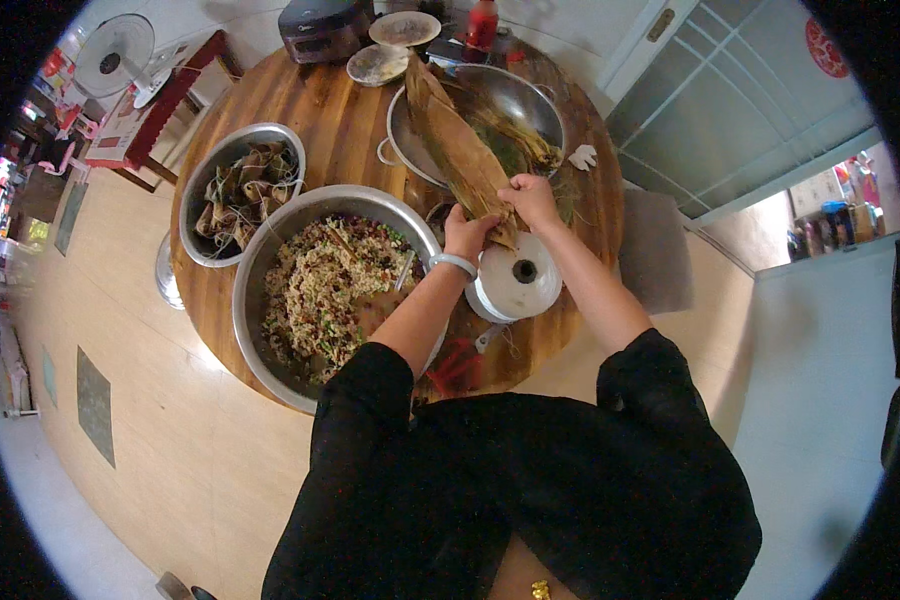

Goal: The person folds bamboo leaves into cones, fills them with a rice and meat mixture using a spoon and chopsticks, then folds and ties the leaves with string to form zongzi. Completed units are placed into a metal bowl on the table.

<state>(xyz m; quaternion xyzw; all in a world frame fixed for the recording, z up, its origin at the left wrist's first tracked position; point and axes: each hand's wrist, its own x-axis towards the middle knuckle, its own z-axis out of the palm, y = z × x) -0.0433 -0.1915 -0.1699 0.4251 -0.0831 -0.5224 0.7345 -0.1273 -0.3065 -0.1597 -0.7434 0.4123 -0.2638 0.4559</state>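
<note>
Both of my hands hold the near end of long brown-green leaves (457,139), whose far end reaches over a wide metal basin (397,124) at the back. My left hand (468,231), with a pale bangle on its wrist, grips them from the left; my right hand (532,201) pinches them from the right. Just below my hands stands a large white spool of string (516,289). To the left, a big metal basin (249,300) holds a rice mixture (315,277) with beans and green bits. Leaf-wrapped, string-tied bundles (247,187) lie in a smaller metal bowl (187,206).
The round wooden table (330,142) carries a dark appliance (325,30), two plates (405,28) and a red bottle (482,26) at the back. Scissors (487,337) and a red plastic bag (457,367) lie near the front edge. A fan (116,60) stands at the upper left.
</note>
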